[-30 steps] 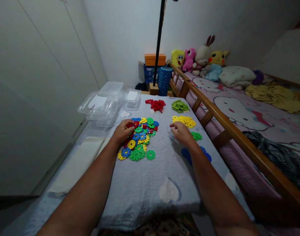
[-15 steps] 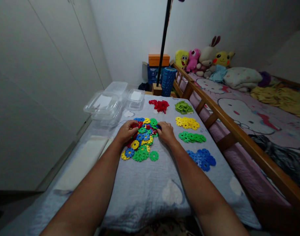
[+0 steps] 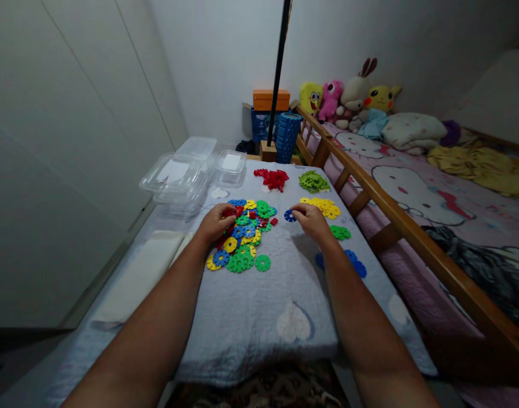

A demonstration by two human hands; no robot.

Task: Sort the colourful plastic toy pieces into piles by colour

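My right hand (image 3: 312, 220) pinches a blue flower-shaped disc (image 3: 290, 215) between thumb and fingertips, above the cloth and right of the mixed pile. At the pile's left edge, my left hand (image 3: 216, 222) has its fingers closed on a red plastic piece (image 3: 239, 211). The mixed pile (image 3: 244, 233) holds blue, yellow, green and red notched discs and pieces. Sorted by colour on the right lie yellow discs (image 3: 327, 208), green discs (image 3: 341, 232) and blue discs (image 3: 356, 263); my right forearm partly covers the green and blue ones.
Red pieces (image 3: 276, 179) and light green pieces (image 3: 313, 182) lie at the far side of the cloth-covered table (image 3: 242, 328). Clear plastic containers (image 3: 174, 178) stand back left, with a folded cream cloth (image 3: 142, 272) nearer. A wooden bed rail (image 3: 395, 241) runs along the right.
My right hand has moved right, away from the pile, carrying a blue disc. My left hand stays at the pile's left edge. The view has shifted slightly.
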